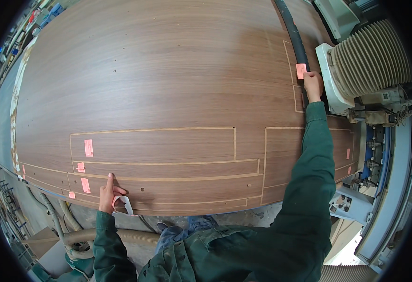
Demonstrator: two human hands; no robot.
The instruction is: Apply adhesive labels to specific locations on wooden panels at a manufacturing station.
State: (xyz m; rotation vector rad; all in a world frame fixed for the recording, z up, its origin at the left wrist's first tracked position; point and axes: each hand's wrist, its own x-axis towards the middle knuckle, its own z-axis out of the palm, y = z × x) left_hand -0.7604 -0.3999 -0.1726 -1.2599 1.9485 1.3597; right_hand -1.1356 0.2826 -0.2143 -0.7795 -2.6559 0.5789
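Note:
My right hand reaches to the far right, its fingers closed at the edge of a pink label. That label lies over a narrow cut panel beside a dark hose-like strip. My left hand is near the front edge of the wood-grain board, index finger stretched forward and the other fingers curled. A curled white paper strip hangs from it. More pink labels sit on the cut panels near that hand, including one upright label and a smaller crumpled-looking one.
A machine head with a ribbed beige bellows hose stands close beside my right hand. A blue-grey machine frame runs along the right. Below the board's front edge lie a thick hose and pipes. Sawdust bits dot the board.

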